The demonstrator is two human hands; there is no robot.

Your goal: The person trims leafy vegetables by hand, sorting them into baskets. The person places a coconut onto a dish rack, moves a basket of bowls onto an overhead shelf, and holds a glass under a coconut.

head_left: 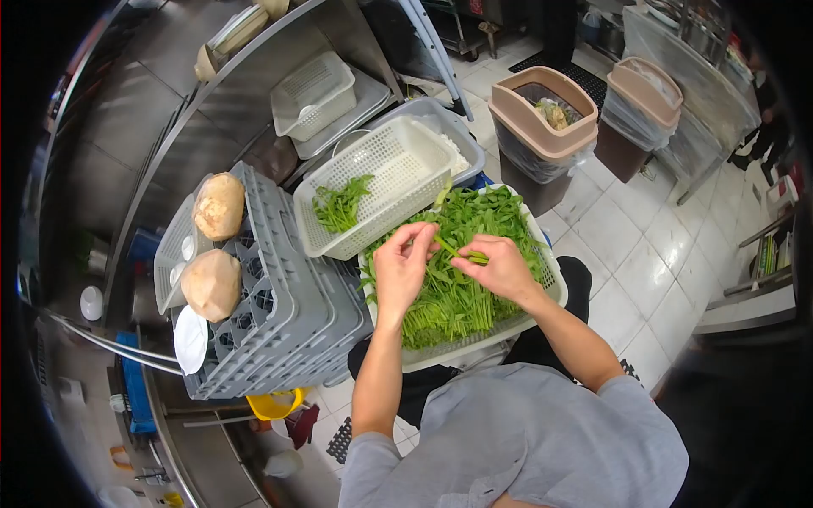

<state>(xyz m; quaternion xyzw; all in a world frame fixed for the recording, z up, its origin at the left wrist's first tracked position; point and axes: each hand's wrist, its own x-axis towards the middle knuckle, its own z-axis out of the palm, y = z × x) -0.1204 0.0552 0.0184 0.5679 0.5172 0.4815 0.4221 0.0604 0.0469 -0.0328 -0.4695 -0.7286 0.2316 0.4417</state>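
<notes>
A white basket full of leafy green vegetables rests at my lap. Above it, my left hand pinches the upper end of a green stem. My right hand is closed around the stem's other end, with the thumb and fingers pressed together. The two hands are a short way apart. Just beyond them, to the left, a white perforated basket holds a small heap of picked leaves.
Grey stacked racks stand on the left, bearing two large peeled roots and a white lid. Behind are a grey tub and a smaller white basket. Two lined bins stand on the tiled floor at right.
</notes>
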